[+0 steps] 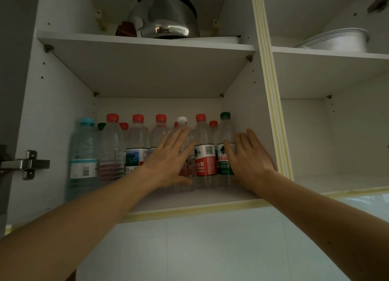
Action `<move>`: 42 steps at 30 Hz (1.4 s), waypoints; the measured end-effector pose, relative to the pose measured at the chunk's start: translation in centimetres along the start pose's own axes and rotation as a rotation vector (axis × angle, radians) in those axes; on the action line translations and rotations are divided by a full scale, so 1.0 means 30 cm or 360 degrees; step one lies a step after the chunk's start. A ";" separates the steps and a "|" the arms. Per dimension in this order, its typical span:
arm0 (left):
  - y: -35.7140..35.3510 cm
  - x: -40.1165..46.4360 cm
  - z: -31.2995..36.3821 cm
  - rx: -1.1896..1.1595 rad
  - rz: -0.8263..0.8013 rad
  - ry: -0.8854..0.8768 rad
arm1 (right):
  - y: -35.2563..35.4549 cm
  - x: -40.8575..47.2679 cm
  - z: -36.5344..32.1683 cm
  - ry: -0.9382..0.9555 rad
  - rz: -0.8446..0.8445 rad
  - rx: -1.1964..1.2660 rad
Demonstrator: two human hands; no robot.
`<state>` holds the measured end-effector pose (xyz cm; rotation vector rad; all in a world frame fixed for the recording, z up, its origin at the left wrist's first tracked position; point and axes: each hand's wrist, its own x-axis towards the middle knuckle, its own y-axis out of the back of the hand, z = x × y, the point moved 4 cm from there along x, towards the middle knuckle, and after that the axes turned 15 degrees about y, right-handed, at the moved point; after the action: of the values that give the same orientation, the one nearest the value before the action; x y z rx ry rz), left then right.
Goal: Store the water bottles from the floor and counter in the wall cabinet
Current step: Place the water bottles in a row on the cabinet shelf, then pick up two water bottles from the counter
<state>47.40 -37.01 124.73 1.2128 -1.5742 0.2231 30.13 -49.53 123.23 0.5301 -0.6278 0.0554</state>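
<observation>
From the head view I have both hands flat, fingers straight: left hand (168, 158) against the white-capped bottle (182, 133), right hand (249, 162) beside the green-capped bottle (225, 146), probably packing the row tight on the cabinet's lower shelf (210, 198).

Dim light, pale tiled wall (210, 249), metal door hinge (25, 164), steel kettle (168, 17) on upper shelf (147, 43)

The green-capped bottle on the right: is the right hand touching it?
Touching. In the head view, the right hand lies with straight fingers flat against the green-capped bottle, overlapping its label with no gap visible.
</observation>
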 end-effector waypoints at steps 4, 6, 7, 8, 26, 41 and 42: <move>-0.001 -0.003 0.009 0.0025 -0.0029 0.0015 | 0.000 -0.001 -0.003 0.0009 0.0009 0.0017; 0.000 -0.001 0.023 0.0035 -0.0033 0.0026 | 0.000 -0.003 -0.004 0.0014 0.0010 0.0015; -0.003 0.001 0.026 0.0041 -0.0035 0.0036 | 0.000 -0.003 -0.005 0.0015 0.0013 0.0012; -0.005 0.002 0.028 0.0045 -0.0034 0.0046 | 0.001 -0.003 -0.005 0.0014 0.0017 0.0009; 0.095 -0.037 0.051 -0.0337 0.0084 0.0012 | 0.070 -0.062 -0.023 -0.0059 0.0362 0.0327; 0.510 -0.443 0.555 -0.1818 -0.0035 0.0660 | 0.047 -0.788 0.042 -0.0101 0.0898 0.1545; 0.497 -0.493 0.610 -0.1856 -0.0121 0.0720 | 0.000 -0.851 0.032 -0.0099 0.0802 0.1635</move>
<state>22.90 -33.99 111.81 0.2563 -0.9556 -0.4127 8.86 -47.24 109.25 1.3509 -0.7600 0.8746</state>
